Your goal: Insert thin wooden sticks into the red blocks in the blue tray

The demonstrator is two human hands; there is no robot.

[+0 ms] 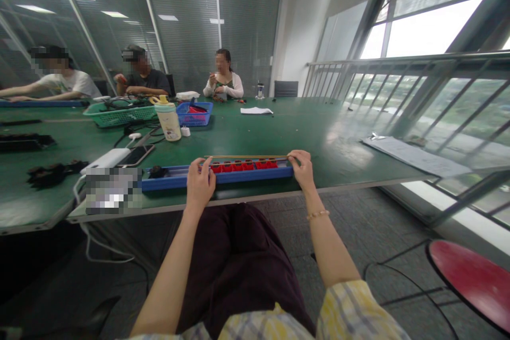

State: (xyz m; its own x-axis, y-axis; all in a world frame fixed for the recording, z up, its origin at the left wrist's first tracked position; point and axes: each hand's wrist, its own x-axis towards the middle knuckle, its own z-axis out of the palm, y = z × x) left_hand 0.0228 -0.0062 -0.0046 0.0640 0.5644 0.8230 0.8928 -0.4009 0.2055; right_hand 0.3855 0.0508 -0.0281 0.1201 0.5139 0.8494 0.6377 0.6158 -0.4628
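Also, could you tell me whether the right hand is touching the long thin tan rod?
Touching: the head view shows the right hand on the end of the long thin tan rod.

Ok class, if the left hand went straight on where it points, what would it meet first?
The left hand would likely meet the thin wooden rod over the blue tray first; depth is unclear.

Yellow-capped bottle, blue plastic basket, green plastic basket, black smartphone, red stool seat
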